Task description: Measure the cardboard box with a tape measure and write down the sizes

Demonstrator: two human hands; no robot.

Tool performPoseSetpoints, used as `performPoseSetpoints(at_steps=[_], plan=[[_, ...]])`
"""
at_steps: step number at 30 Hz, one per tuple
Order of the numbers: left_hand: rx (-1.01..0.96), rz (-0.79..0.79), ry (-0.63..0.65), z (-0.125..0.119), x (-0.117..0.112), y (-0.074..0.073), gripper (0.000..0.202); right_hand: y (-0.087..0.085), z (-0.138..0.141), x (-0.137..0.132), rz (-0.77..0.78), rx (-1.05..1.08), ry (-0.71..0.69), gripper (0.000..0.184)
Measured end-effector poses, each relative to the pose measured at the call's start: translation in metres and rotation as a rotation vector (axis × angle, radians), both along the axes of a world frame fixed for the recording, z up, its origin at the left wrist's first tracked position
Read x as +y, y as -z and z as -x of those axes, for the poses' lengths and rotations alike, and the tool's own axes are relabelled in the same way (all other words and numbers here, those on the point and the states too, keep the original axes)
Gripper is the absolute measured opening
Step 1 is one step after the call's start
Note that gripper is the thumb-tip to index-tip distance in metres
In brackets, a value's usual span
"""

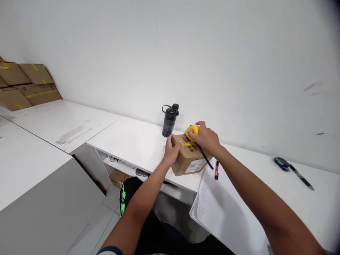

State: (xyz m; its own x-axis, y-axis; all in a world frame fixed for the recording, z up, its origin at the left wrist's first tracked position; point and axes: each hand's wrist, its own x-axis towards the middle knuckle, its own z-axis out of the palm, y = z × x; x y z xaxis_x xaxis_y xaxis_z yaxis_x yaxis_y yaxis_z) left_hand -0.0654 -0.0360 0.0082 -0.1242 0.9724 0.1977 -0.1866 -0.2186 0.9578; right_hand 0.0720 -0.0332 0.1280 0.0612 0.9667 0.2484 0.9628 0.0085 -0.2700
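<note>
Brown cardboard boxes (39, 75) with yellow tape sit stacked in the upper left of the frame, well apart from the hands. Left of centre, below the white desktop (127, 136), a carton (118, 178) lies under a shelf. At the centre, a dark bottle (168, 124) stands upright near the wall, just beyond the left hand (170, 154), which grips the left end of a small box (182, 163), thumb on top. That box rests on the desk just right of centre, closed, with a label on its near side; a yellow strip crosses its top, whether sealing tape or a measuring blade I cannot tell. Against its upper face, the right hand (208, 139) is closed around a yellow tape measure (191, 131) whose black strap (205, 156) dangles. Measuring seems under way, though no reading can be made out. Further right, 1 red-and-black pen (217, 170) lies beside paper (228, 205) with writing along its left edge and much bare space, so noting looks unfinished. At far right lies a dark, pointed object (300, 175), too unclear to name.
</note>
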Motion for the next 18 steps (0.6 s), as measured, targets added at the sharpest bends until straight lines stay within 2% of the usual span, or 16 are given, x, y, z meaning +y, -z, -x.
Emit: performPoseSetpoints(at_steps=[5, 9, 13, 18], plan=[[-0.017, 0.006, 0.015, 0.002, -0.002, 0.000, 0.063, 0.009, -0.007, 0.026, -0.045, 0.118, -0.029, 0.071], [-0.008, 0.005, 0.060, 0.006, -0.005, -0.004, 0.062, 0.026, -0.040, 0.035, -0.081, 0.473, -0.096, 0.080], [-0.006, 0.003, 0.086, 0.008, -0.005, -0.007, 0.059, 0.047, -0.069, 0.025, -0.119, 0.861, -0.068, 0.080], [-0.022, -0.013, 0.087, 0.009, -0.005, -0.007, 0.059, 0.062, -0.081, 0.003, -0.134, 1.013, -0.008, 0.072]])
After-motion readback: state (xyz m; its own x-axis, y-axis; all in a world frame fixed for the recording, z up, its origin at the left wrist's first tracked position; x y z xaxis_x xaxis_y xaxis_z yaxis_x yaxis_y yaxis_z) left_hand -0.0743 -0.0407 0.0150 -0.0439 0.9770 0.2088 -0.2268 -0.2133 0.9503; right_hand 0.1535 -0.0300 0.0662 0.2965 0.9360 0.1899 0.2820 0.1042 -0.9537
